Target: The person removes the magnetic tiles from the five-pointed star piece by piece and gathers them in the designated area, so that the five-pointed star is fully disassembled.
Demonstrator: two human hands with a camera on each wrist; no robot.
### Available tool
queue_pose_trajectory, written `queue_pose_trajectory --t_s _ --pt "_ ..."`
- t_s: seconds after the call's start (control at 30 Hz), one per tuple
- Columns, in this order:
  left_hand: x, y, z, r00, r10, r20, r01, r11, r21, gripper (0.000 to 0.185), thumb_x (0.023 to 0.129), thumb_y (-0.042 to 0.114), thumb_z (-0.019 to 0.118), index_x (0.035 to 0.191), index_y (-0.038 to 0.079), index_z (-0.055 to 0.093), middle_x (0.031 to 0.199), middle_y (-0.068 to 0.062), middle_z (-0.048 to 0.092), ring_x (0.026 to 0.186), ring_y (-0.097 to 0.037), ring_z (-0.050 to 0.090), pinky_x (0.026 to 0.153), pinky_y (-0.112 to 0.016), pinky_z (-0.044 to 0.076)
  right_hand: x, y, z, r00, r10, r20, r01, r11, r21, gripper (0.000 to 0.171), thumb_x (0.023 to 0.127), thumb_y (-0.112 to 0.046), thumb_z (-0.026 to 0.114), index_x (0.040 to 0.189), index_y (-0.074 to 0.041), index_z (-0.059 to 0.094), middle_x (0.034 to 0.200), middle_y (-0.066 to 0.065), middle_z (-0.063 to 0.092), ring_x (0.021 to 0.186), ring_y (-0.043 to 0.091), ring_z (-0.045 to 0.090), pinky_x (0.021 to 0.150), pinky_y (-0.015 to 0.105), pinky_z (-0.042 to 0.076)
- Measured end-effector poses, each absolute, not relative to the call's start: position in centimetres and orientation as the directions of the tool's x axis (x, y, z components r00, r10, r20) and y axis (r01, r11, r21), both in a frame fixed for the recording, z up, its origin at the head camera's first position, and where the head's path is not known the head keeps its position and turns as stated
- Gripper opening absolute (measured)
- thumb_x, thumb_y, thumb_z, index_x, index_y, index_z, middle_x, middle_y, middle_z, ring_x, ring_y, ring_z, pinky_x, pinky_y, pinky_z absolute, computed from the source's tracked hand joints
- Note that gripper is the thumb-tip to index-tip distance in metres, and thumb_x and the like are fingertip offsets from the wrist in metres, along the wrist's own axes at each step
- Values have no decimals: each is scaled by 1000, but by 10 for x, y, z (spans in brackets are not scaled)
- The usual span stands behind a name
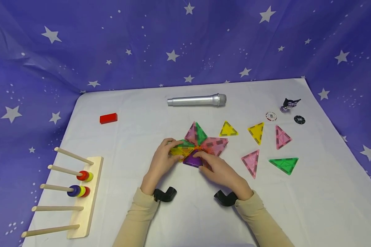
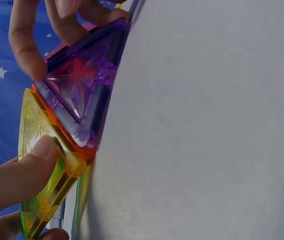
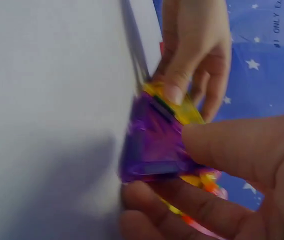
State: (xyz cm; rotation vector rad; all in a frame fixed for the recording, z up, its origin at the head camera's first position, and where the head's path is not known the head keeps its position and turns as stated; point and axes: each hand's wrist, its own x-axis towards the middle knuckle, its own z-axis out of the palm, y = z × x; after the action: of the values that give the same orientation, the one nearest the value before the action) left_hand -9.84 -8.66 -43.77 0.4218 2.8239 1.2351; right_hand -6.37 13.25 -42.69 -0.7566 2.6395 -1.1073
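Item, centre of the head view: a flat cluster of translucent triangle tiles laid on the white table cloth [image 1: 296, 206], tips meeting at one point. Its members are a yellow tile [image 1: 180, 151], a purple tile [image 1: 192, 160], a green tile [image 1: 201, 133], a pink tile [image 1: 191, 133] and a larger pink tile [image 1: 215, 145].

The left hand [image 1: 162, 161] is placed on the yellow tile; its fingers are curled over that tile's edge, the thumb pressed on its face, as seen in the left wrist view. The right hand [image 1: 221, 171] is laid over the purple tile, which is pinched between thumb and curled fingers in the blurred right wrist view. The two tiles are touching edge to edge.

Loose tiles, right of centre, apart from the cluster: a small yellow triangle [image 1: 228, 129], a second yellow triangle [image 1: 256, 132], a pink triangle [image 1: 282, 137], a lower pink triangle [image 1: 251, 162] and a green triangle [image 1: 284, 164].

Upper centre: a silver microphone [image 1: 197, 100]. Upper left: a red block [image 1: 108, 118]. Lower left: a wooden peg rack [image 1: 86, 199] bearing coloured rings [image 1: 80, 190]. Upper right: two poker chips [image 1: 270, 116] and a small dark figurine [image 1: 290, 103].
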Motion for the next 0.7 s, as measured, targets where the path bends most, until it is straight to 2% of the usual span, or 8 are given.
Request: queue_pose_trajectory --t_s 0.07,0.27,0.5,0.7 --pt "-97 -86 -438 -963 256 85 237 649 723 42 75 18 75 116 16 63 119 -9 50 109 -29 48 90 -44 39 -64 129 -431 -850 -524 46 -395 578 -715 34 86 -11 61 119 -13 51 79 -3 46 67 12 44 58 26 39" --pt "-99 -87 -438 -961 260 96 249 655 714 43 74 18 75 116 17 63 119 -9 50 109 -28 48 89 -44 40 -66 124 -436 -858 -506 90 -385 515 -766 31 84 -8 63 113 -12 53 73 -1 46 61 11 43 52 24 37" --pt "-100 -88 -439 -960 264 90 246 651 718 43 75 18 75 116 17 63 119 -9 50 108 -27 49 89 -43 40 -65 126 -434 -891 -453 31 -287 508 -813 33 83 -9 65 114 -16 56 79 -2 51 65 11 49 57 26 44" --pt "-100 -88 -439 -959 267 95 251 647 720 42 75 17 74 115 16 63 118 -9 50 107 -27 49 88 -43 41 -64 129 -433 -886 -464 14 -258 467 -846 33 83 -9 65 114 -18 56 83 -1 51 69 11 51 60 27 44"
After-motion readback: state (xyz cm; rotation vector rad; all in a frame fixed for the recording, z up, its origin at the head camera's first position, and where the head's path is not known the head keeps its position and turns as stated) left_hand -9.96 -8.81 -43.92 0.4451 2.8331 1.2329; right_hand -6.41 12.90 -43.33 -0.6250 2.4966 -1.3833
